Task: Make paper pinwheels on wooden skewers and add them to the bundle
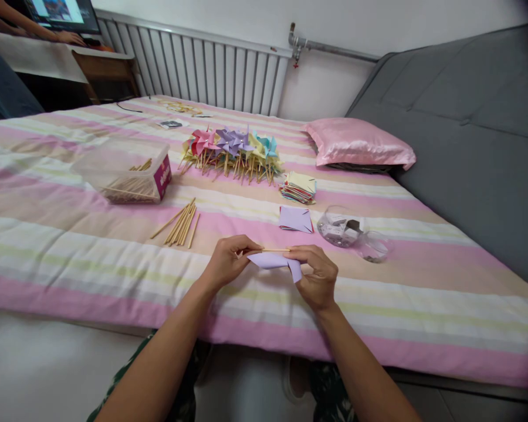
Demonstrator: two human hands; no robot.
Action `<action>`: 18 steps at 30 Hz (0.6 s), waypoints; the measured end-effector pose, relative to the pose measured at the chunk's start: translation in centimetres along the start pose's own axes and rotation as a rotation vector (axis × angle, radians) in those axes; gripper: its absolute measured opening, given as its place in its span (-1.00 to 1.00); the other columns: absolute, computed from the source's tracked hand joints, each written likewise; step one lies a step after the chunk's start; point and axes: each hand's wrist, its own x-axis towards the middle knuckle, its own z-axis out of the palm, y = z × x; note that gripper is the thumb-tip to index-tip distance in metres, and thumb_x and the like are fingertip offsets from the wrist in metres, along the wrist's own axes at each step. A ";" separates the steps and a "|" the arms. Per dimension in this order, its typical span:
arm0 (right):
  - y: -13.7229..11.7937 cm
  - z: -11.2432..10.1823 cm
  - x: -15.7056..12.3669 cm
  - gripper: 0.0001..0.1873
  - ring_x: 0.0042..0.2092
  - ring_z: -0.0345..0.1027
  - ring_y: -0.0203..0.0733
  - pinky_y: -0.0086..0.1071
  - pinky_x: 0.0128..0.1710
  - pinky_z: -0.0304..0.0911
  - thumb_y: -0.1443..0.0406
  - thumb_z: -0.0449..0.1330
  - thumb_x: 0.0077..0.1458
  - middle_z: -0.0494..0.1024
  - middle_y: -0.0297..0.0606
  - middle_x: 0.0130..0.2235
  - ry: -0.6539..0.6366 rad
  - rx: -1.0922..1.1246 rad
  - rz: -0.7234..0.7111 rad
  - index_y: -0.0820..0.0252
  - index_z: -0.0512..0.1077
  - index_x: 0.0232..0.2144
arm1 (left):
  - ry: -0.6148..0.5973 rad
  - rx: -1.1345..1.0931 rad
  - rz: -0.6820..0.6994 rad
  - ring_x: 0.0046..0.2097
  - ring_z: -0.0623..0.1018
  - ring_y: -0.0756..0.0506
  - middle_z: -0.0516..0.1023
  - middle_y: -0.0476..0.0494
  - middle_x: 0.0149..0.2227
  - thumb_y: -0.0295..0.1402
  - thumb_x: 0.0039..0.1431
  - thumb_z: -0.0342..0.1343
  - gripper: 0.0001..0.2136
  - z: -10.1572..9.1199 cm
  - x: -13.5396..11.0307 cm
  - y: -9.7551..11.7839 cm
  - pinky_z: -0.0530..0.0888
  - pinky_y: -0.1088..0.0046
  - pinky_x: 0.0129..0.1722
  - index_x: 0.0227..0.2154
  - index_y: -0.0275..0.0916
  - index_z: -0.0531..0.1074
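In front of me, over the near part of the bed, both hands meet at a thin wooden stick and a purple paper pinwheel. My left hand is closed at the stick's left end, with its fingertips also by the paper's left tip. My right hand pinches the stick's other end and the paper where a flap hangs down. How the stick and paper are joined is hidden by the fingers. Loose sticks lie ahead of my left hand, and cut purple paper squares ahead of my right.
Beyond lie finished pinwheels, a paper stack, a plastic box of sticks and a clear container of small parts. A pink pillow rests near the headboard. At back left, another person's hand is on a desk.
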 end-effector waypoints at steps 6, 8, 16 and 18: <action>0.0 0.0 0.0 -0.80 -0.25 0.46 -0.16 -0.25 -0.25 0.34 0.48 0.19 -0.04 0.57 -0.27 -0.35 -0.005 -0.003 0.002 0.10 0.50 -0.39 | -0.004 0.008 0.002 -0.47 0.46 0.03 0.58 -0.08 -0.47 -0.49 0.04 0.14 -0.92 0.0 -0.1 0.0 0.31 0.55 -0.48 -0.44 -0.27 0.53; 0.0 0.0 0.0 -0.80 -0.25 0.46 -0.16 -0.25 -0.26 0.34 0.48 0.18 -0.04 0.57 -0.28 -0.36 -0.009 -0.004 0.002 0.10 0.50 -0.39 | -0.005 0.010 0.007 -0.48 0.46 0.04 0.58 -0.08 -0.47 -0.51 0.04 0.14 -0.92 0.0 -0.1 0.0 0.31 0.55 -0.48 -0.44 -0.27 0.53; 0.1 -0.1 0.1 -0.78 -0.27 0.46 -0.17 -0.25 -0.27 0.33 0.50 0.16 -0.04 0.56 -0.29 -0.38 -0.010 -0.003 0.006 0.11 0.50 -0.40 | -0.007 0.003 -0.001 -0.49 0.46 0.03 0.59 -0.08 -0.48 -0.51 0.02 0.13 -0.90 0.2 0.0 0.1 0.32 0.55 -0.49 -0.45 -0.27 0.54; 0.1 -0.1 0.1 -0.78 -0.27 0.46 -0.17 -0.26 -0.28 0.33 0.50 0.16 -0.05 0.56 -0.29 -0.38 -0.011 -0.005 0.005 0.11 0.50 -0.40 | -0.008 0.002 -0.005 -0.48 0.46 0.03 0.59 -0.08 -0.48 -0.51 0.02 0.12 -0.90 0.2 0.0 0.1 0.32 0.54 -0.49 -0.45 -0.27 0.54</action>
